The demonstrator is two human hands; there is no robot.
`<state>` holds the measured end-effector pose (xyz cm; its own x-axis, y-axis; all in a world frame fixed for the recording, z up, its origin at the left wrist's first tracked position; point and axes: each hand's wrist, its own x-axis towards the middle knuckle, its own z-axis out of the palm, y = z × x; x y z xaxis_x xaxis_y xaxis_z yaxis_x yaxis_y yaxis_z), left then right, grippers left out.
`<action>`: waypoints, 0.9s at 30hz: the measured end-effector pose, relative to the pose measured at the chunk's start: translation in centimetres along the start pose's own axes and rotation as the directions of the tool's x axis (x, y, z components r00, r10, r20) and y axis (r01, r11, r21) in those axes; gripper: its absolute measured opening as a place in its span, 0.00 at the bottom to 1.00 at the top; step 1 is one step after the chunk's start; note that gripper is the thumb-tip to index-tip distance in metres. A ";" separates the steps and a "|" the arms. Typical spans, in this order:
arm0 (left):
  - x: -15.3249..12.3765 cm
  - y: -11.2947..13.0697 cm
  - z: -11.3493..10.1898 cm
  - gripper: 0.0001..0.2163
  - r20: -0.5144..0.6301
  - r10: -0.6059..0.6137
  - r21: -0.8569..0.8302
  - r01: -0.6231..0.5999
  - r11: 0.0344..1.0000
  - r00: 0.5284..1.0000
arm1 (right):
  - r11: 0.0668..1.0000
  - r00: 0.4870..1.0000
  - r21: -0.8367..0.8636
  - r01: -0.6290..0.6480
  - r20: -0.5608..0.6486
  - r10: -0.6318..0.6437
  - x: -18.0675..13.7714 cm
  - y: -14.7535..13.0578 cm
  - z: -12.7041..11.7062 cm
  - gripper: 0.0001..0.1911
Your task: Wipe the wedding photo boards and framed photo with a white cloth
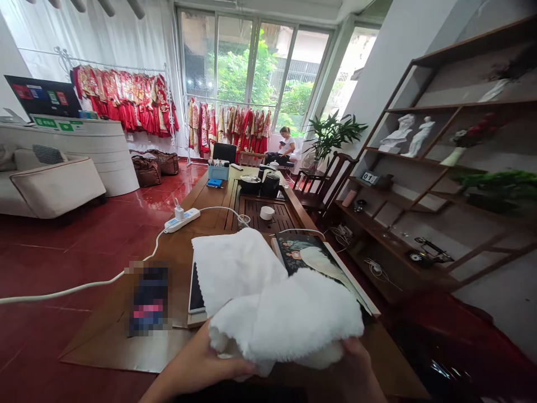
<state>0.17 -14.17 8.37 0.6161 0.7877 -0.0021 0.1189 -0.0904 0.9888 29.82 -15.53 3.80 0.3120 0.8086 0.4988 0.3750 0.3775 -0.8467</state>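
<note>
Single head-worn view, looking forward and down along a wooden table, close above its near end

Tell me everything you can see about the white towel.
The towel is plain white, thick and fluffy, like terry cloth or fleece. It is partly folded: the near end is bunched and gripped from below by the left hand and right hand, while the far part lies spread over the wooden table, covering part of a phone and the edge of a photo book. It looks clean.
</note>
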 end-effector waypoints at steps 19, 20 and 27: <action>13.2 1.7 -16.7 0.12 -0.392 0.167 0.785 0.234 0.573 0.905 | 0.972 0.933 -0.223 -0.069 0.330 0.142 20.1 2.1 10.2 0.25; 13.9 1.1 -16.9 0.13 -0.421 0.177 0.791 0.264 0.552 0.890 | 0.966 0.937 -0.254 -0.049 0.323 0.133 20.0 2.8 10.7 0.27; 11.1 -1.6 -11.8 0.13 -0.377 0.265 0.853 0.222 0.472 0.887 | 0.882 0.880 -0.402 0.246 0.473 -0.029 16.7 4.5 9.1 0.17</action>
<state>-2.36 1.95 8.56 0.2844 0.9049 0.3167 0.8572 -0.3879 0.3387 28.74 3.78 6.64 -0.1497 0.9144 0.3762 0.7586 0.3502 -0.5494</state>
